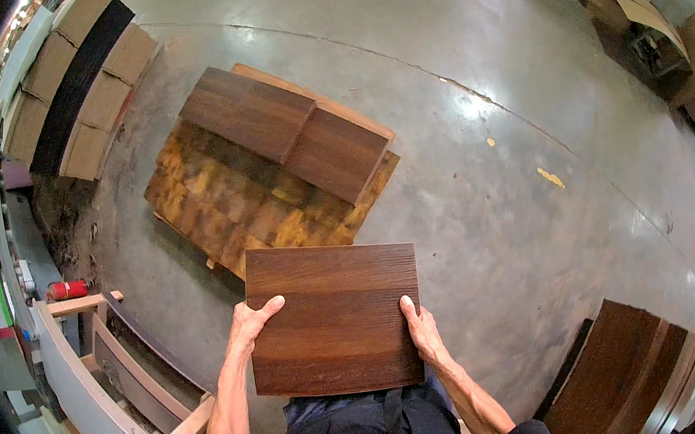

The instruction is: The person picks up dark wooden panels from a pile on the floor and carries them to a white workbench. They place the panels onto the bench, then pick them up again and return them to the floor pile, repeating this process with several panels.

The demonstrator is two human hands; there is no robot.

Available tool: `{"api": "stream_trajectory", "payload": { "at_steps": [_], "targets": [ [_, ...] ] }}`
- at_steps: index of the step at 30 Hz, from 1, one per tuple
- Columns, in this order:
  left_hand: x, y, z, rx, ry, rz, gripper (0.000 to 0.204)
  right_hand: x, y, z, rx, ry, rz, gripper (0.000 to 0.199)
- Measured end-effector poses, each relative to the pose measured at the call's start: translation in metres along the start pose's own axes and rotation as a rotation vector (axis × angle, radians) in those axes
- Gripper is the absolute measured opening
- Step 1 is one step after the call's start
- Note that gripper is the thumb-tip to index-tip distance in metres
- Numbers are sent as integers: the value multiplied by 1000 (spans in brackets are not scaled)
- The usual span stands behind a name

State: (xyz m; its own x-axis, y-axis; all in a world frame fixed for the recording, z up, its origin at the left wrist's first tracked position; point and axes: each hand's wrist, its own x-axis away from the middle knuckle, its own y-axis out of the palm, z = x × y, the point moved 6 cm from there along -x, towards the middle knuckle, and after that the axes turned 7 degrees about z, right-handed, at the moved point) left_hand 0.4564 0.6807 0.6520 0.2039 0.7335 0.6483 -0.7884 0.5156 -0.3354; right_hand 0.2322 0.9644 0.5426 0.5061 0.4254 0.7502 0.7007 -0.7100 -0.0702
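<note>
A dark brown wood-grain panel [338,331] is held flat in front of my body. My left hand [253,321] grips its left edge, thumb on top and fingers hidden beneath. On the opposite edge my right hand [421,329] holds it the same way. Just beyond the panel stands a low wooden platform [219,196] with a patchy yellow-brown top. Dark brown panels [251,110] lie along its far side in two stacks, with a lighter orange-brown board [302,93] showing behind them.
Cardboard boxes [65,70] with a black band stand at the far left. A wooden frame rack [112,387] is close on my left, near a red cylinder [66,289]. More brown panels [617,365] stand at the near right. Cardboard and scrap [643,29] line the far right.
</note>
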Motion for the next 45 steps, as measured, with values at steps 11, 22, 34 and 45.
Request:
{"api": "stream_trajectory", "payload": {
  "at_steps": [11, 22, 34, 45],
  "targets": [
    [-144, 81, 20, -320, -62, 14, 84, -106, -39, -74, -171, -67, 84, 76],
    [-386, 160, 68, -410, 108, -111, 107, -302, 1, -50, -321, 49, 273, 87],
    [-622, 230, 32, -577, 134, -175, 92, -523, 78, 1, -320, 29, 312, 96],
    [-580, 192, -77, -157, -104, 661, 105, -590, 98, 22, -105, 145, 464, 97]
  ]
}}
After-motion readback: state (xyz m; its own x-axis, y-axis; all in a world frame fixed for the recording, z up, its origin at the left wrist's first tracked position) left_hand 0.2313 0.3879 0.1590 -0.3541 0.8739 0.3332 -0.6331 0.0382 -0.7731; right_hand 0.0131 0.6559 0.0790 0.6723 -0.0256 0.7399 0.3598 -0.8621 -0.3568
